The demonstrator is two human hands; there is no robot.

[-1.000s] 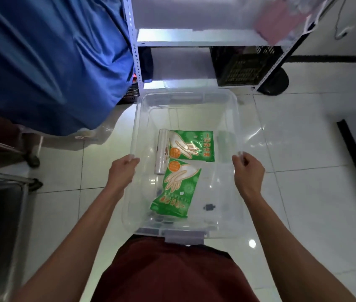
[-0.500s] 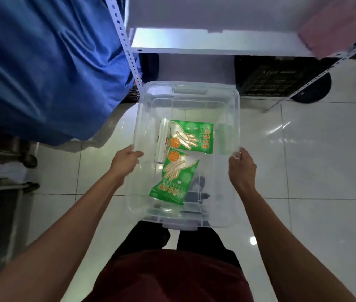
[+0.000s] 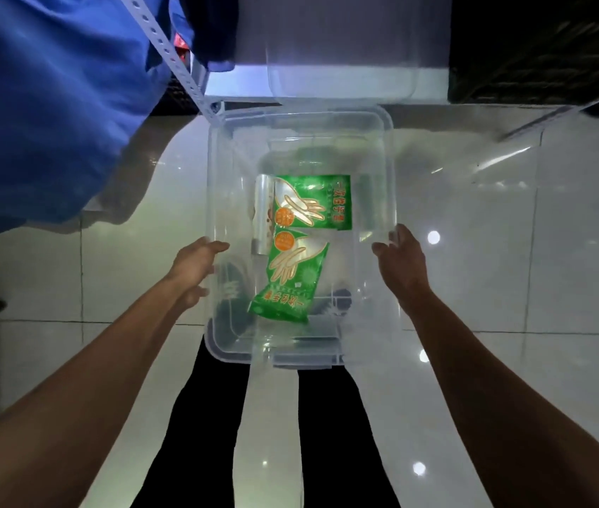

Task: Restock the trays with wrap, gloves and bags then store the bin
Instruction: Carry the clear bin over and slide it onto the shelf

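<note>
A clear plastic bin [image 3: 386,148] is held low over the white tiled floor, in front of my legs. My left hand [image 3: 195,260] grips its left rim and my right hand [image 3: 402,258] grips its right rim. Inside lie two green glove packets, one flat at the far side [image 3: 314,203] and one tilted nearer me [image 3: 290,280]. A roll of clear wrap [image 3: 263,210] lies along the left of the packets.
A white metal shelf [image 3: 239,86] with a perforated post [image 3: 169,56] stands just beyond the bin. Another clear container [image 3: 342,67] sits on its lowest level, a dark crate [image 3: 543,49] to its right. A person in blue clothing [image 3: 52,104] stands at the left.
The bin has moved down and toward the shelf's bottom level. My view has tilted lower, so my legs show beneath the bin. Both hands keep their hold on the rims.
</note>
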